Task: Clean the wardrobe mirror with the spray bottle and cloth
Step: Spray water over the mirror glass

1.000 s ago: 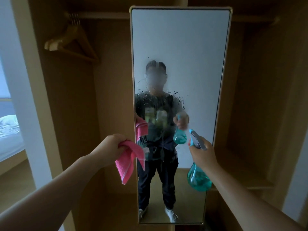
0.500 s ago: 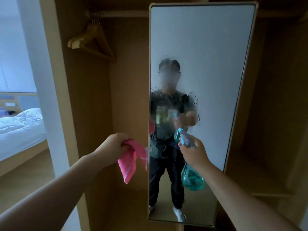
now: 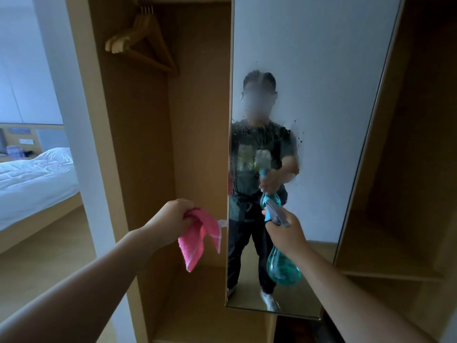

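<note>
As the right hand (image 3: 284, 235) curls round the spray bottle (image 3: 284, 269) to wet the mirror (image 3: 321, 70) ahead, the left hand (image 3: 173, 216) clutches the cloth (image 3: 197, 243) aside. Probably it is for wiping after.

We are in a bedroom; whether in a home or a hotel we cannot tell. At nine o'clock a bed (image 3: 32, 179) with rumpled white bedding sits on a low wooden base, backed by a panelled headboard (image 3: 47, 138) carrying a switch plate. A light wood floor (image 3: 49, 256) runs beside it. Ahead of us stands an open wooden wardrobe (image 3: 197, 120). Bare wooden hangers (image 3: 138, 43) hang at eleven o'clock, a tall mirror (image 3: 321, 70) stands at one o'clock, and a shelf (image 3: 385, 276) lies at four o'clock.
</note>
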Demonstrator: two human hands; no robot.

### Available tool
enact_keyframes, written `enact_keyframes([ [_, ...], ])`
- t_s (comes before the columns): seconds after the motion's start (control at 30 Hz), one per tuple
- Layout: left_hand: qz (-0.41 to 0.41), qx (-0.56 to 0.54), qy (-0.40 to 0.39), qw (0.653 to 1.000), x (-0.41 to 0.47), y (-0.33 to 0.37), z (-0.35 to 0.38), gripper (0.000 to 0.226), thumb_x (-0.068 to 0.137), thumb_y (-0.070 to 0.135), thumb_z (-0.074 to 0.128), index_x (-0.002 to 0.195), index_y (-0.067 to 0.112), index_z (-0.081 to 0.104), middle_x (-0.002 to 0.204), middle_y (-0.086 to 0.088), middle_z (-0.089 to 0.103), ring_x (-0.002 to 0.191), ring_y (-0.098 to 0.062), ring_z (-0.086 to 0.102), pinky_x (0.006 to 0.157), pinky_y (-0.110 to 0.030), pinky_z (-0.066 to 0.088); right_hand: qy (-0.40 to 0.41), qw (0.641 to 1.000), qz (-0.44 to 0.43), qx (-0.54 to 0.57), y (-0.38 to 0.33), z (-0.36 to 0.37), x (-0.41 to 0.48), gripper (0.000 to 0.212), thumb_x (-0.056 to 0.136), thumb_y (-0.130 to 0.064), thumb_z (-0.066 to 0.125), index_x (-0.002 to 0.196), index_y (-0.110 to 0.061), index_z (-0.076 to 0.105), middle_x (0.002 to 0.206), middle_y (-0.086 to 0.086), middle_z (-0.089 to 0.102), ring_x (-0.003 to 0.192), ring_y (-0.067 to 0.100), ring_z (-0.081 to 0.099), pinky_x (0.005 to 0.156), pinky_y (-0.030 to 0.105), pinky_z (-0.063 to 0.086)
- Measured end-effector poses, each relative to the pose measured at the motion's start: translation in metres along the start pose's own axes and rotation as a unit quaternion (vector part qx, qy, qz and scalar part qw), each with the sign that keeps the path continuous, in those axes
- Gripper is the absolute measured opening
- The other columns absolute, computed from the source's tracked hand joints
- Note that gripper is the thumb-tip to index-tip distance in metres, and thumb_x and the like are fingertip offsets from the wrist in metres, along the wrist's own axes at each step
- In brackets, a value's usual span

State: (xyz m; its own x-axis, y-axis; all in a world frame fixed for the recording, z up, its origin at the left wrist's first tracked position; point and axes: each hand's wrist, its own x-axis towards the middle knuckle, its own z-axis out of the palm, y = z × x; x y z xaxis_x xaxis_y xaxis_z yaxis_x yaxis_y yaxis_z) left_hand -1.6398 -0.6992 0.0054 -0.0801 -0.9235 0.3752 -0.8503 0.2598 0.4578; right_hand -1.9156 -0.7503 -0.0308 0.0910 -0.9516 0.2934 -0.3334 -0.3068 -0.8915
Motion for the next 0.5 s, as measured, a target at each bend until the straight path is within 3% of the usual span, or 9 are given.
enact_keyframes([
  [0.07, 0.002, -0.004, -0.006, 1.000, -0.002, -0.002, 0.007, 0.027, 0.091, 0.006, 0.055, 0.102, 0.026, 0.071, 0.099, 0.013, 0.063, 0.089, 0.003, 0.059, 0.067, -0.005, 0.046, -0.007, 1.000, 0.015, 0.006, 0.007, 0.005, -0.003, 0.033, 0.085, -0.001, 0.048, 0.108, -0.023, 0.058, 0.063, 0.000, 0.042, 0.045, 0.007, 0.037, 0.040, 0.016, 0.034],
  [0.27, -0.018, -0.014, -0.024, 0.999, -0.010, -0.014, 0.029, 0.028, 0.091, 0.006, 0.055, 0.102, 0.027, 0.070, 0.101, 0.012, 0.063, 0.091, 0.000, 0.059, 0.067, -0.007, 0.045, -0.016, 0.999, 0.038, 0.023, 0.029, 0.020, -0.013, 0.031, 0.085, 0.001, 0.048, 0.106, -0.020, 0.058, 0.060, 0.000, 0.042, 0.034, 0.001, 0.035, 0.038, 0.014, 0.031],
  [0.43, -0.026, -0.015, -0.027, 0.999, -0.020, -0.025, 0.044, 0.038, 0.096, 0.009, 0.049, 0.122, 0.034, 0.063, 0.111, 0.009, 0.056, 0.100, -0.008, 0.055, 0.080, -0.016, 0.045, -0.018, 0.999, 0.039, 0.016, 0.041, 0.027, -0.018, 0.029, 0.084, -0.001, 0.048, 0.081, -0.030, 0.054, 0.057, -0.006, 0.040, 0.036, 0.000, 0.036, 0.041, 0.016, 0.032],
  [0.5, -0.015, 0.004, -0.037, 0.999, -0.022, -0.028, 0.048, 0.042, 0.096, 0.006, 0.047, 0.117, 0.038, 0.065, 0.112, 0.010, 0.053, 0.100, -0.007, 0.053, 0.080, -0.017, 0.045, -0.020, 0.999, 0.037, 0.014, 0.043, 0.029, -0.019, 0.030, 0.083, -0.001, 0.048, 0.076, -0.030, 0.052, 0.058, -0.006, 0.039, 0.037, 0.001, 0.034, 0.041, 0.017, 0.032],
])
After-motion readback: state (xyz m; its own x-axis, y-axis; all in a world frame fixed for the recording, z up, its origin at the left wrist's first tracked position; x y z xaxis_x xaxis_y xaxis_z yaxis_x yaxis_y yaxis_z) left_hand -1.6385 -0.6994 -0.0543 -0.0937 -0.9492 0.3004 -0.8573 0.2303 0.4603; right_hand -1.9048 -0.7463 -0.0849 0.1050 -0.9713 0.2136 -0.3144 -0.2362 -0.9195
